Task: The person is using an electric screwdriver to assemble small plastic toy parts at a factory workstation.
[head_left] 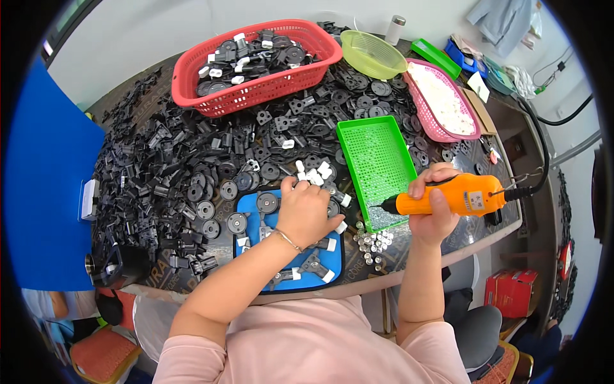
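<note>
My right hand [435, 201] is wrapped round an orange electric screwdriver [457, 195]. Its dark tip points left, over the small metal screws [387, 217] at the near end of a green perforated tray [374, 150]. My left hand [306, 214] reaches across a blue mat [329, 259], thumb spread and fingers bent at a small pile of white plastic pieces [313, 174]. Its fingertips are partly hidden, and no held piece shows. Black wheel assemblies with white ends [316, 265] lie on the mat, some beneath my left hand and forearm.
Loose black plastic parts [153, 173] cover the table's left and middle. A red basket [256, 96] of assemblies stands behind, beside a yellow-green colander [371, 54]. A pink basket [441, 99] holds white pieces. Silver caps [373, 245] lie near the front edge. The screwdriver's cable [543, 160] rises right.
</note>
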A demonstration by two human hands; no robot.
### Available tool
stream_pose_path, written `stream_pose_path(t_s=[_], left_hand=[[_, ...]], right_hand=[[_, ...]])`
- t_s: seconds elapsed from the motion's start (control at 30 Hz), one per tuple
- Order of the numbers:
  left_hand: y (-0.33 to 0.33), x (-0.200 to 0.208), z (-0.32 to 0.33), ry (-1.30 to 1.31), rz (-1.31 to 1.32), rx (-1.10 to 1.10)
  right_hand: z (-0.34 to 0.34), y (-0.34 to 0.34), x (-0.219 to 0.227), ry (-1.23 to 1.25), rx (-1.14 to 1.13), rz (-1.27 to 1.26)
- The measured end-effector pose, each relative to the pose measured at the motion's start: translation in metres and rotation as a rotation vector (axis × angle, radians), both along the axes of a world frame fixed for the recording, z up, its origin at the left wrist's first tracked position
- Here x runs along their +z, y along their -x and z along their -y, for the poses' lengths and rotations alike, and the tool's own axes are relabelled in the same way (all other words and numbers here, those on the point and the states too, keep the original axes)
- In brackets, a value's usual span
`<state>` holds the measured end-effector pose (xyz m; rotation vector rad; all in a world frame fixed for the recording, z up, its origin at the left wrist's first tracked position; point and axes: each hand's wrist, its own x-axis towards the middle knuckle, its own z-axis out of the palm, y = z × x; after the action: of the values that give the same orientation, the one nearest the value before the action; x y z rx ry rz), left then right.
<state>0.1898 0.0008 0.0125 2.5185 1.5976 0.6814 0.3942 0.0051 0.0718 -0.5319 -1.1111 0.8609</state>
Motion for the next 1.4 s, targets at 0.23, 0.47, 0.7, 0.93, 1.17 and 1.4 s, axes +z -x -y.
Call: stream_pose_path(t_s=[0.23, 0.47, 0.7, 0.93, 1.17, 1.4], left_hand=[[0.006, 0.015, 0.006, 0.167, 0.030, -0.037], [0.007, 0.007, 0.004, 0.171, 0.031, -0.024], [0.004, 0.009, 0.013, 0.198, -0.008, 0.056], [0.004, 0.007, 0.014, 0.166, 0.009, 0.062], [0.002, 0.004, 0.013, 0.150, 0.006, 0.064], [0.002, 0.002, 0.015, 0.111, 0.055, 0.054]], right_hand=[[-0.001, -0.006, -0.005, -0.004, -0.014, -0.006], [0.000, -0.006, -0.008, -0.022, 0.001, 0.004], [-0.004, -0.008, -0.009, -0.015, -0.031, 0.007], [-0.009, -0.007, -0.010, -0.040, -0.023, 0.009], [-0.012, -0.003, -0.010, -0.041, -0.017, 0.007], [-0.013, -0.003, -0.010, -0.040, -0.024, 0.010]])
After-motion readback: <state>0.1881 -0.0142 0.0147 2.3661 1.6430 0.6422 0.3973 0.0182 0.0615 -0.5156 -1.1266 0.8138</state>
